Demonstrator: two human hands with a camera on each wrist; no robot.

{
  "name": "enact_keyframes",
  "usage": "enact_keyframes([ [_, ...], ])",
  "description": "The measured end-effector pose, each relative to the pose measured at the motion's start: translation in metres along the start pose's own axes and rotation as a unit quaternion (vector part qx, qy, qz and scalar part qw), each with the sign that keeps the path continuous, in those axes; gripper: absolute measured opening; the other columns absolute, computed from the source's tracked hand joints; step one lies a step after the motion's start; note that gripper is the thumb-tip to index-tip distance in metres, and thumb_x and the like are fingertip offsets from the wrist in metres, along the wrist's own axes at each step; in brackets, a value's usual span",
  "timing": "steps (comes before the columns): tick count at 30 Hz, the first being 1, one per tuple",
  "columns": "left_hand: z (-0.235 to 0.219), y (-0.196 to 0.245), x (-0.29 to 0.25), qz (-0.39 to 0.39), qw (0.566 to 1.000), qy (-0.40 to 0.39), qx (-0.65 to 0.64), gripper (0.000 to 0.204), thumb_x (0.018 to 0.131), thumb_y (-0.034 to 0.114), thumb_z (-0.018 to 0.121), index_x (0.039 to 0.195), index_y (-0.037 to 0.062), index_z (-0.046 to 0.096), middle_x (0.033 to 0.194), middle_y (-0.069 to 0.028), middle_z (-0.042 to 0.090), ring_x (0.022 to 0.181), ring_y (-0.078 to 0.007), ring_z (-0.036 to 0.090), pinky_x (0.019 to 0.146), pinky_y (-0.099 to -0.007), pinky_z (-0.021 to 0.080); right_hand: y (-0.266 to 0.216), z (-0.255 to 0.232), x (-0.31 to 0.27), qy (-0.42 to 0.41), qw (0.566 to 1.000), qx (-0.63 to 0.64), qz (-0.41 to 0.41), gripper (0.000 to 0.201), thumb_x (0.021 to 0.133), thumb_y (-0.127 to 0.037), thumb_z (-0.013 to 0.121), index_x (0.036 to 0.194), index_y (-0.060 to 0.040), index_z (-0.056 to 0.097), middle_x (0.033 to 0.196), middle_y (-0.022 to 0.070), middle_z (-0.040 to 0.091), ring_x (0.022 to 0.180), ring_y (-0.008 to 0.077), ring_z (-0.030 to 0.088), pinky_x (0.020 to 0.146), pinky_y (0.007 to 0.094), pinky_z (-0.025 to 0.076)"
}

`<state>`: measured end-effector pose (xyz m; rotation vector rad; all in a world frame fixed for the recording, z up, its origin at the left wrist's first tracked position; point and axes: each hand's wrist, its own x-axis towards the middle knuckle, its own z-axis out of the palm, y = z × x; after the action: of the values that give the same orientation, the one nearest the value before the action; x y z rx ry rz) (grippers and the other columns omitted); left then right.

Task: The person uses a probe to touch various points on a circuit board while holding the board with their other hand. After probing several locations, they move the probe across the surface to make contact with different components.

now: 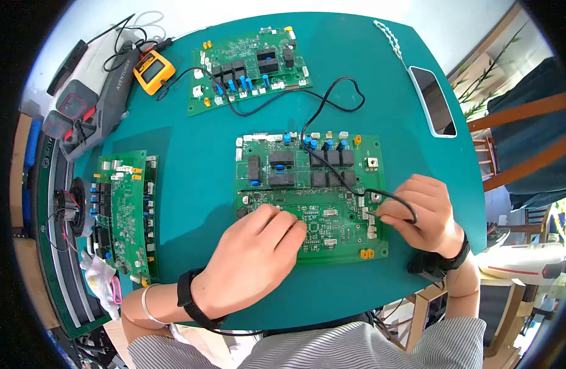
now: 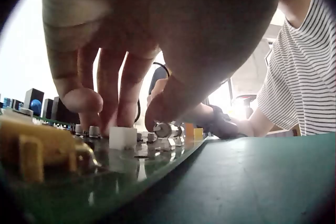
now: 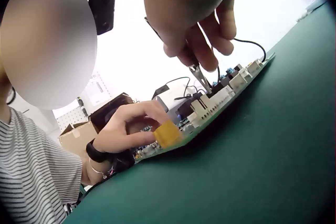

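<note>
**Green circuit board under both hands, metal clip in the right one**

So the green circuit board is laid flat on the green tabletop, right in front of the striped shirt. Its near left part is touched by the left hand, fingers spread a bit and pointed down, nothing seen gripped.

A metal clip is pinched in the right hand, fingers closed around it, with its tip held down by the white connectors at the board's right edge. Whether anything is bitten by the tip can't be told.

A black cable is looped across the board, and a yellow meter is parked far left. Another board is placed behind, and a phone is set at far right.
</note>
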<state>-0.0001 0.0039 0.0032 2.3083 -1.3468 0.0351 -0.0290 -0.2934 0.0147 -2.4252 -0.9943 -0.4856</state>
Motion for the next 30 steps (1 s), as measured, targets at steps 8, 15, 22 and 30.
enact_keyframes([
  [8, 0.0002, 0.0, -0.0014, -0.011, 1.0, -0.002, 0.014, 0.032, 0.076, 0.002, 0.074, 0.107, -0.0017, 0.066, 0.103, -0.0101, 0.063, 0.091, -0.0282, 0.06, 0.08, -0.0371, 0.054, -0.0008, 0.0014, -0.0014, -0.023, 0.999, 0.018, 0.03, 0.016, 0.077, -0.007, 0.081, 0.088, -0.005, 0.069, 0.076, 0.0056, 0.065, 0.066, 0.0237, 0.062, 0.058, 0.0355, 0.047],
  [15, -0.0003, 0.0017, -0.0011, -0.012, 1.0, -0.004, 0.002, 0.032, 0.076, 0.002, 0.074, 0.107, -0.0022, 0.066, 0.104, -0.0106, 0.063, 0.092, -0.0287, 0.06, 0.08, -0.0374, 0.054, 0.0003, 0.0007, -0.003, 0.014, 0.999, -0.02, 0.03, 0.017, 0.076, -0.005, 0.08, 0.086, -0.0043, 0.067, 0.075, 0.0058, 0.064, 0.064, 0.024, 0.06, 0.057, 0.036, 0.044],
  [22, 0.0017, 0.0013, -0.0004, -0.007, 1.0, 0.001, 0.006, 0.031, 0.078, 0.003, 0.074, 0.107, -0.0018, 0.066, 0.104, -0.0109, 0.063, 0.093, -0.0292, 0.06, 0.08, -0.0384, 0.054, 0.0012, 0.0018, -0.002, 0.017, 0.999, -0.018, 0.037, 0.016, 0.077, -0.005, 0.08, 0.084, -0.0037, 0.065, 0.07, 0.0067, 0.058, 0.061, 0.0258, 0.056, 0.055, 0.0374, 0.042],
  [30, -0.0011, 0.0016, 0.0011, -0.006, 1.0, -0.013, 0.004, 0.032, 0.077, 0.003, 0.074, 0.107, -0.0015, 0.065, 0.105, -0.0114, 0.064, 0.093, -0.0297, 0.062, 0.081, -0.0391, 0.055, 0.0033, 0.0044, -0.0043, 0.002, 0.999, 0.011, 0.036, 0.017, 0.078, -0.007, 0.08, 0.081, -0.0034, 0.064, 0.07, 0.0069, 0.058, 0.061, 0.0252, 0.057, 0.055, 0.0367, 0.043],
])
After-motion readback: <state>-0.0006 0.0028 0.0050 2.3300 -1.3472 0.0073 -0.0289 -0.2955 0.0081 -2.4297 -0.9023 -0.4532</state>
